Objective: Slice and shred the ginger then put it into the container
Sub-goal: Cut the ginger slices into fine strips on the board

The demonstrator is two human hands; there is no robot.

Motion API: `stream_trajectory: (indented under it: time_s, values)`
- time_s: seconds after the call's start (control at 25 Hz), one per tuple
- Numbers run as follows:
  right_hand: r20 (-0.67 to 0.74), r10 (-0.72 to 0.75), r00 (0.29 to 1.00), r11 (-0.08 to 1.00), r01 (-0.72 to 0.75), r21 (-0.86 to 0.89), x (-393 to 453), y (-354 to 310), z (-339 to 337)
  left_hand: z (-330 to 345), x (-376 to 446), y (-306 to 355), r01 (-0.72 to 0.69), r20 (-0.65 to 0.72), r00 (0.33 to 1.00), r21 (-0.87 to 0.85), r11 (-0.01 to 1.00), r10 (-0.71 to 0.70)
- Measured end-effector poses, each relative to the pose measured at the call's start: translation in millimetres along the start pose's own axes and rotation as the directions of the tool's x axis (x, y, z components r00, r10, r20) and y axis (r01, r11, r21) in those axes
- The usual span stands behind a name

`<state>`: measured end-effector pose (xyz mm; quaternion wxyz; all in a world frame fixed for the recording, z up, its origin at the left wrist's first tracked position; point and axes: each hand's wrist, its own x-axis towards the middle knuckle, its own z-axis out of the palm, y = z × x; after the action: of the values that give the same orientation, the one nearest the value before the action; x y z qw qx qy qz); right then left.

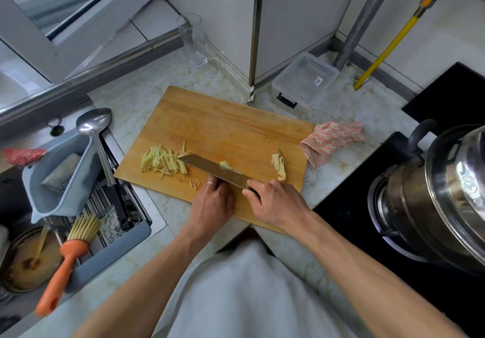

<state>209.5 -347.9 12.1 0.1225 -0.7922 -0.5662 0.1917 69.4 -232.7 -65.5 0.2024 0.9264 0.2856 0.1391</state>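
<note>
A pale marble counter runs between the sink on my left and the black stove on my right, with a wooden cutting board [210, 138] lying across it in front of me.

In the sink, a grey drain basket [56, 180] holds a steel ladle [97, 138], and an orange-handled brush [65, 259] leans over the rack edge.

On the left part of the board lies a pile of shredded ginger [161, 160], thin pale yellow strips mostly lined up side by side, with a few loose slivers just in front of it. The tip of my knife [215, 171] touches the right edge of that pile.

My left hand [212, 201] rests on the board against the near side of the blade, ring finger showing a band; the fingertips tuck under toward the blade, and I cannot tell whether they pinch anything. A small bit of ginger [225, 164] shows just beyond the blade.

My right hand [273, 204] grips the knife handle, fingers wrapped round it and thumb pressed near the blade's heel.

Farther right on the board sits an uncut ginger scrap [279, 167]. Off the board's right corner lies a pink and white cloth [330, 141]. Behind it, by the wall, stands the clear plastic container [305, 79]. A steel pot [441, 193] stands on the stove.
</note>
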Motion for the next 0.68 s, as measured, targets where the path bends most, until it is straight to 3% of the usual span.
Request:
stream_trajectory:
  time_s: [0.68]
  values:
    - [0.009, -0.013, 1.0, 1.0, 0.013, -0.014, 2.5, -2.3, -3.3, 2.1, -1.7, 1.2, 0.019, -0.012, 1.0, -0.02, 1.0, -0.019]
